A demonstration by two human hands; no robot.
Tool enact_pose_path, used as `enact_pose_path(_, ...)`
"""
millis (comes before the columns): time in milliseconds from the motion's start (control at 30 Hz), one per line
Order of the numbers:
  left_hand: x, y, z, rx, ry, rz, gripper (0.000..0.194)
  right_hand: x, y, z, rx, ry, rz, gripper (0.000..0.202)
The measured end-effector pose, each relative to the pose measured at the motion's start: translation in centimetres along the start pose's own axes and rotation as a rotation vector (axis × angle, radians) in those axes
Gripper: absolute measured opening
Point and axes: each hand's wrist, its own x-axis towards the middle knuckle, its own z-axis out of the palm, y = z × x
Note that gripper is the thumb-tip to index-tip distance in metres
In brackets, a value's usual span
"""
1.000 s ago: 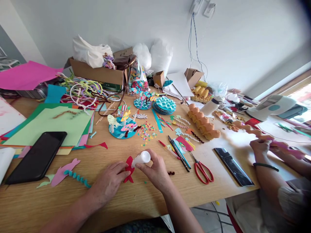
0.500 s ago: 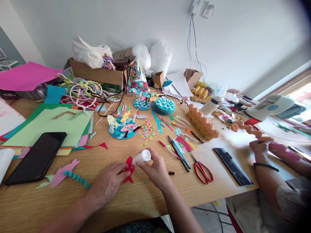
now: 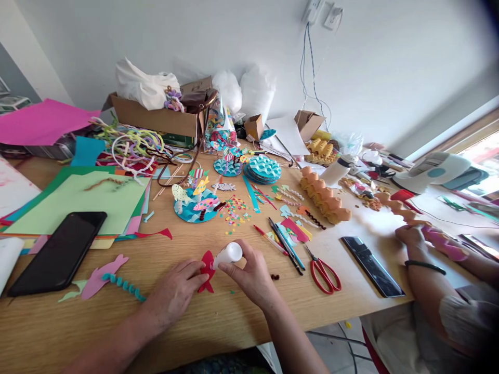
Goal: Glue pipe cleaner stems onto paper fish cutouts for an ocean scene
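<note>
A red paper fish (image 3: pixel 208 265) lies on the wooden table in front of me. Fingertips of my left hand (image 3: pixel 177 285) grip its left edge, the thumb tucked close by. My right hand (image 3: pixel 253 272) is wrapped round a small white glue bottle (image 3: pixel 233 252), tilted with its nozzle at the middle of the fish. To the left of my hands rests a pink paper fish (image 3: pixel 102 278) with a curled teal pipe cleaner (image 3: pixel 123 286) across it. Beyond the hands stands a blue wavy disc (image 3: pixel 187 210) carrying several paper fish.
Red-handled scissors (image 3: pixel 325 275), pens (image 3: pixel 286 244) and a phone (image 3: pixel 372 266) lie to the right. A black phone (image 3: pixel 58 254) rests by coloured paper on the left. Egg cartons (image 3: pixel 325 196) stand farther back. At the far right, a co-worker's hands (image 3: pixel 413 236) hold a partly pink carton strip.
The glue bottle's top end has shifted very slightly down, with its nozzle still at the red fish. At the right, the co-worker's hands and carton strip have moved a little left.
</note>
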Motion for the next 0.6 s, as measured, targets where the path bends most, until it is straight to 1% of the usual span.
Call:
enact_pose_path(233, 0.03, 0.05, 0.24, 0.000, 0.049, 0.012, 0.028, -0.05, -0.04, 0.31, -0.009, -0.001, 0.015, 0.023)
enact_pose_path(367, 0.03, 0.19, 0.12, -0.010, 0.025, 0.000, 0.026, 0.17, -0.01, 0.51, 0.005, 0.023, 0.016, 0.022)
enact_pose_path(600, 0.22, 0.33, -0.29, -0.018, 0.021, 0.012, 0.026, -0.26, -0.14, 0.24, -0.003, -0.003, 0.004, 0.024)
